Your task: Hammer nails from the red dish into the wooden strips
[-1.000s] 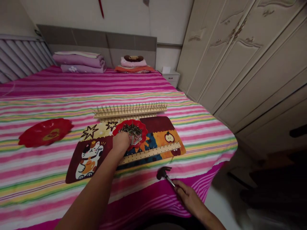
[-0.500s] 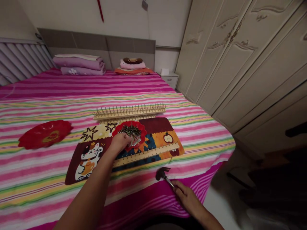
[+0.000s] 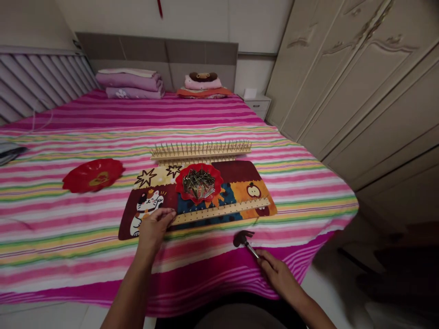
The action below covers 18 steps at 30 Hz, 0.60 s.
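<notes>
My right hand [image 3: 276, 273] is wrapped round the handle of a claw hammer [image 3: 252, 250], its dark head just over the bed's near edge. At the left end of a light wooden strip [image 3: 222, 210], my left hand [image 3: 156, 224] has its thumb and fingers pinched together. Whatever sits between those fingertips is too small to make out. Small holes and a row of nails run along the strip, which lies on a patterned mat [image 3: 236, 171]. Just beyond it stands a red scalloped bowl [image 3: 179, 185] filled with loose nails [image 3: 199, 180].
Behind the mat lie wooden strips [image 3: 202, 151] bristling with upright nails. A red plate [image 3: 92, 176] rests on the striped bedspread [image 3: 85, 219] to the left. Folded bedding [image 3: 130, 84] is at the headboard, and a wardrobe [image 3: 360, 91] stands on the right.
My left hand has left the bowl of nails and come down to the left end of the wooden strip. My right hand still holds the hammer. The view has shifted slightly.
</notes>
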Each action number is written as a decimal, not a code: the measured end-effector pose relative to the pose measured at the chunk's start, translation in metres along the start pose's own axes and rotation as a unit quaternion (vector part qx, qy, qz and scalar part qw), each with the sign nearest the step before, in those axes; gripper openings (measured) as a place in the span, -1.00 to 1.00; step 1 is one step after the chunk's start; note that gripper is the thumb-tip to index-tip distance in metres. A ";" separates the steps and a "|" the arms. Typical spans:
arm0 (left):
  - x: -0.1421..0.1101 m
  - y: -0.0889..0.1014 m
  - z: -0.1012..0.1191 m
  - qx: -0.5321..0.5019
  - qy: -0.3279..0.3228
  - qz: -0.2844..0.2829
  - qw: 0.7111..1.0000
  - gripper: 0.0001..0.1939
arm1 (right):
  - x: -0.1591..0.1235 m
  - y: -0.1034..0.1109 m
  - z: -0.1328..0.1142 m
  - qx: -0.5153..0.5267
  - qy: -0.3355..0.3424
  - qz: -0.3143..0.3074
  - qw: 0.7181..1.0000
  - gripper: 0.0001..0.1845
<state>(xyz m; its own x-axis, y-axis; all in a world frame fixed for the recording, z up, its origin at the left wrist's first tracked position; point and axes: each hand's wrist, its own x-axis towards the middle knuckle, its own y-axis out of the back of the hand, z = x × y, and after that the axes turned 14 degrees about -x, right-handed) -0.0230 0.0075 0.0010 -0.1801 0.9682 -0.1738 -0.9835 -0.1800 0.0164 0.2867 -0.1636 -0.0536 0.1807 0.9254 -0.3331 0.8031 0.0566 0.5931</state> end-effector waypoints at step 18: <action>-0.014 -0.009 0.002 0.201 -0.095 0.013 0.975 -0.78 | -0.010 -0.003 -0.026 -0.017 0.049 -0.041 0.998 -0.55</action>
<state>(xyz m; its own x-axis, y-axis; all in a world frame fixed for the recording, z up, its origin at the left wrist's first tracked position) -0.0113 -0.0044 0.0049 -0.1676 0.9857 0.0161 -0.8985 -0.1594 0.4091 0.2678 -0.1635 -0.0326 0.0573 0.9489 -0.3104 0.7929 0.1457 0.5917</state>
